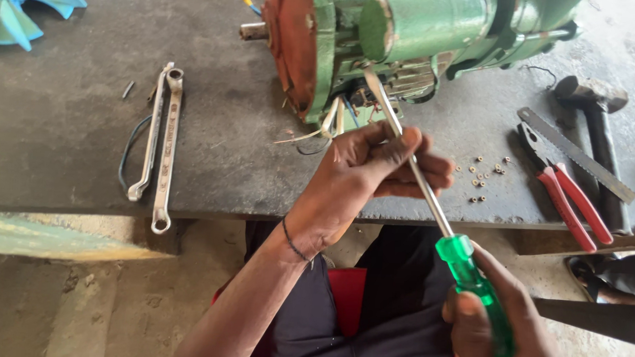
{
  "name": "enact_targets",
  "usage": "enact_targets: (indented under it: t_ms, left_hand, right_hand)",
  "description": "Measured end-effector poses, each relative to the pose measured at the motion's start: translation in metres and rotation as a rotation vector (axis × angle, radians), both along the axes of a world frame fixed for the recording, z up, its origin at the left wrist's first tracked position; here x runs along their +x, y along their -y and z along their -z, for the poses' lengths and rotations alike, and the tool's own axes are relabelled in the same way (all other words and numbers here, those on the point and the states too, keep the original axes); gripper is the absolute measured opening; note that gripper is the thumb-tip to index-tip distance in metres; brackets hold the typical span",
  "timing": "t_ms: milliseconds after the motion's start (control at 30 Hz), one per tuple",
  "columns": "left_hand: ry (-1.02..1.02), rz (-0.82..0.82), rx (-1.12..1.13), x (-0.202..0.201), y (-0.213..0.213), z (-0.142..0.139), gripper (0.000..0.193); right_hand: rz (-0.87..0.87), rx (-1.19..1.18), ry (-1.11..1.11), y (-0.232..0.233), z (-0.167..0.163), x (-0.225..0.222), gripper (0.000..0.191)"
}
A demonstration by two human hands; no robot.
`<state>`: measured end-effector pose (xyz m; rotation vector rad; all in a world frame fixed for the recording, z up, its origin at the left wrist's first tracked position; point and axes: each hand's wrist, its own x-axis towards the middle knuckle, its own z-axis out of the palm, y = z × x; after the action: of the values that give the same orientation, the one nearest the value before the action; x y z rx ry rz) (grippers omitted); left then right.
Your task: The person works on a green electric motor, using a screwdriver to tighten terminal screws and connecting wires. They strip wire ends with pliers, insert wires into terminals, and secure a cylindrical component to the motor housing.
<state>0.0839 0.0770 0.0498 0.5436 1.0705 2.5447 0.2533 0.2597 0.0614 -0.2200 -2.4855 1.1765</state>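
Observation:
A green electric motor (416,33) with a red-orange end cover lies on the dark workbench (70,125), loose wires hanging from its open terminal box. My right hand (500,329) grips the translucent green handle of a long screwdriver (470,278). Its shaft runs up and left, and the tip reaches into the terminal area of the motor. My left hand (371,170) is curled around the shaft near the bench edge, thumb along the metal, steadying it.
Two spanners (163,140) and a dark wire lie at the left of the bench. Red-handled pliers (567,193), a hacksaw blade (575,154), a hammer (598,119) and several small nuts (481,180) sit at the right. A teal fan (22,5) is in the far-left corner.

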Motion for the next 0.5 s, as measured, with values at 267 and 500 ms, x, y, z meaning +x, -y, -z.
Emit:
enact_targets:
  t_ms: [267, 500]
  left_hand:
    - [-0.017, -0.002, 0.034, -0.001, -0.002, -0.001, 0.028]
    - [0.001, -0.082, 0.018, -0.001, -0.006, 0.006, 0.017]
  right_hand:
    - [-0.484, -1.306, 0.274, -0.033, 0.0, -0.026, 0.058]
    - [-0.132, 0.104, -0.101, -0.004, 0.012, -0.006, 0.063]
